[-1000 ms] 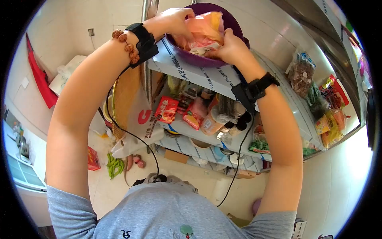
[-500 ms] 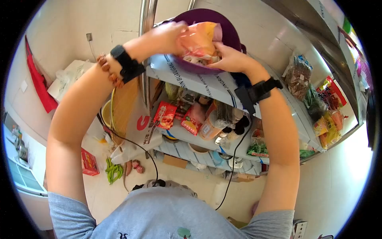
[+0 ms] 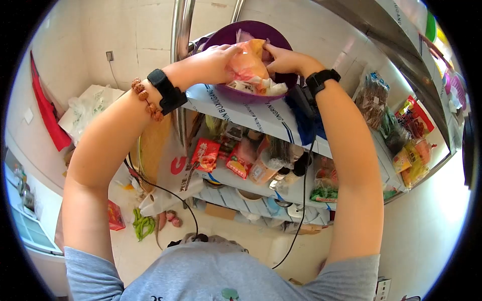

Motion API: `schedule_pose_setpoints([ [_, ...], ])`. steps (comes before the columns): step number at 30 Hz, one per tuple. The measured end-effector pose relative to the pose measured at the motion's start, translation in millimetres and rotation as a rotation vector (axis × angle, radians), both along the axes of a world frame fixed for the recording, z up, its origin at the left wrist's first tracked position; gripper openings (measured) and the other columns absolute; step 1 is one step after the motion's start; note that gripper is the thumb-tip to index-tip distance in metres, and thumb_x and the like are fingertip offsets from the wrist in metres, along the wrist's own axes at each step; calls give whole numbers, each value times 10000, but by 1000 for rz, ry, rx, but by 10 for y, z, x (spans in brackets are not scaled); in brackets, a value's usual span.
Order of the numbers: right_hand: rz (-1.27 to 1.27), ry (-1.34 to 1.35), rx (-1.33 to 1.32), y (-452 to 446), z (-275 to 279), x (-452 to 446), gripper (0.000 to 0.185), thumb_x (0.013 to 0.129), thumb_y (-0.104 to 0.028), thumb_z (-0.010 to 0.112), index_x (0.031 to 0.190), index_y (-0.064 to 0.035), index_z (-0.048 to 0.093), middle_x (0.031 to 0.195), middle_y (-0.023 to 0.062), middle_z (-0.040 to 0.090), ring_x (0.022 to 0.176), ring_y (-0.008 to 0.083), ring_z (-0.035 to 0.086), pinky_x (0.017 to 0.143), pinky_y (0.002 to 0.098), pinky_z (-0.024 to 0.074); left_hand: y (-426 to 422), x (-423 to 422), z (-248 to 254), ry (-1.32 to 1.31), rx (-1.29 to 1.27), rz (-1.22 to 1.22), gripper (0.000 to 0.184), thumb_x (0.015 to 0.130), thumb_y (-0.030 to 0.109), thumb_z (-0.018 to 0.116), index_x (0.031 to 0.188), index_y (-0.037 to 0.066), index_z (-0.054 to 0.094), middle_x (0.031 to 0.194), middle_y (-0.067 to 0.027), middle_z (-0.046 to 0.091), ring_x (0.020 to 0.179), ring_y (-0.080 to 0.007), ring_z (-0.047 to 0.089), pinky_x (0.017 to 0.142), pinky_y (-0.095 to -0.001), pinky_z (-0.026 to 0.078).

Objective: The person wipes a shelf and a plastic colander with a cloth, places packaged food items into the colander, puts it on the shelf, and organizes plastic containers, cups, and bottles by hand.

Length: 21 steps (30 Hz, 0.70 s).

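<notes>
A: Where is the orange plastic bag [image 3: 249, 61]?
B: In the purple basin [image 3: 246, 96], toward the front, its upper part standing above the pale crumpled wrapping [image 3: 271, 89] that lies against the near rim.

A: And the left hand [image 3: 219, 63]?
B: Partly closed, curled over the bag's left side, so it has hold of it there. Some of its fingertips are out of sight.

A: The right hand [image 3: 288, 59]?
B: Half open, reaching over the basin's right side, thumb by the bag's upper right edge. Its other fingers are partly hidden, so I can't tell whether it grips.

A: What carries the basin?
B: The table [image 3: 246, 114], with printed film on its surface. A dark blue cloth [image 3: 307, 126] lies just beside the basin, below the right wrist.

A: Anything underneath?
B: A shelf with two red food packets, one on the left [image 3: 206, 154] and one on the right [image 3: 238, 166], and an orange-labelled plastic jar [image 3: 261, 170] near them.

A: And on the floor?
B: Long green peppers [image 3: 144, 226], with a red box [image 3: 115, 215] to their left.
</notes>
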State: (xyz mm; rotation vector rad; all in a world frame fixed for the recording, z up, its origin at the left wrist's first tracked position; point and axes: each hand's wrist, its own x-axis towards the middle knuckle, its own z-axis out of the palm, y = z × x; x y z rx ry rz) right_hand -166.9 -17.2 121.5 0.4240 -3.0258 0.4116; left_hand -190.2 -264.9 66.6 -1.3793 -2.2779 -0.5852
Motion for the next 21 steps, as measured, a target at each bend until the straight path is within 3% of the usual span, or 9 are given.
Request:
schedule_pose_setpoints([
  [2,-92,-101,5,-159,17,72,651,758,-145,692,1335,-14,420,1173,139,588,1097,207,544,944,284,426,-18,-3,19,-29,-25,-7,728,734,196,701,1381,68,393,1304,-207,490,1157,-344,527,961,-372,451],
  [3,-88,-45,-84,-19,-93,-113,630,751,-119,679,1321,-16,430,1185,140,582,1128,208,527,962,287,414,-30,16,38,-44,-28,-6,732,733,195,702,1383,67,391,1308,-206,489,1157,-343,528,959,-369,452],
  [10,93,193,92,59,108,-286,627,734,-76,666,1315,-7,442,1228,183,572,1157,263,543,964,309,433,-35,1,28,-40,-19,-13,775,701,172,721,1397,88,390,1305,-194,493,1142,-331,537,951,-368,453],
  [13,69,74,148,-17,123,-293,613,720,-114,681,1285,-5,469,1210,183,584,1111,273,565,943,319,445,-55,37,44,-80,10,-38,729,702,161,719,1366,91,427,1290,-196,498,1097,-333,555,933,-366,463],
  [16,-37,-20,198,-62,166,-403,555,677,-156,714,1184,2,552,1104,157,631,964,240,611,803,311,490,-92,55,-14,0,131,-47,564,722,134,704,1255,78,528,1228,-185,533,1004,-318,581,882,-355,482],
  [19,-186,-250,162,-80,246,-410,470,618,-203,757,1023,2,636,933,120,665,797,184,615,653,282,472,-121,131,-84,108,256,-120,343,754,102,678,1086,46,617,1091,-161,592,900,-293,597,811,-350,493],
  [20,-194,-210,179,-84,262,-387,413,613,-189,749,961,10,647,839,110,651,720,187,612,601,294,465,-134,183,-124,137,293,-158,268,765,91,669,1026,34,642,1036,-152,612,865,-284,600,786,-350,495],
  [21,-203,-170,195,-138,289,-278,358,608,-174,740,898,17,657,746,100,637,643,190,610,550,306,459,-150,341,-90,-62,275,-176,191,811,117,636,957,-5,654,899,-150,634,843,-293,608,763,-366,486],
])
